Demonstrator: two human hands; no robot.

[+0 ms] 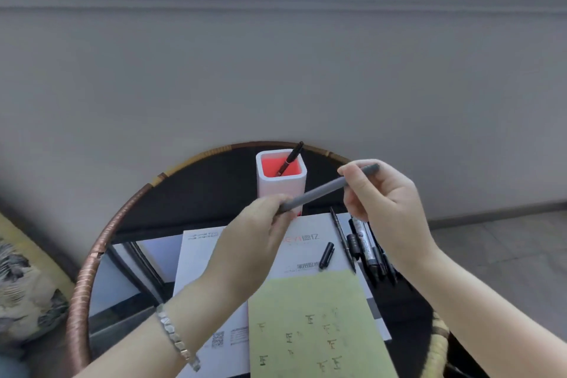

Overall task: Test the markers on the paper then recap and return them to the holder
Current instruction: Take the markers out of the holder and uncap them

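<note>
Currently both hands are on one grey marker [322, 190], held slanted in the air above the bench [199, 187], just in front of the holder [276, 189]. The left hand [260, 224] wraps the lower end with curled fingers. The right hand [386, 193] pinches the upper end, where the barrel turns darker; we take that part for the cap. The hands are apart, one at each end. We cannot tell whether the cap is fully seated.

Judgement: the step is cap work on this marker, either pulling off or pressing on.
- Keep the left grip fixed as the anchor.
- Move the right hand straight along the barrel, with no sideways bend.
- If capping, press until it seats before letting go.
- If uncapping, keep the tip clear of the fingers.

Containers: the holder is white with a red inside and stands upright near the far edge of the bench. It holds one black marker [291, 156] with a red band, leaning toward its far right corner. We see nothing else in it.

The green paper [306, 301] lies at the near edge over a white printed sheet [208, 255] and carries several small ink marks. A loose black cap [326, 255] lies on the white sheet. A cluster of black markers [365, 248] lies at that sheet's right edge. We judge most markers are not yet returned.
</note>
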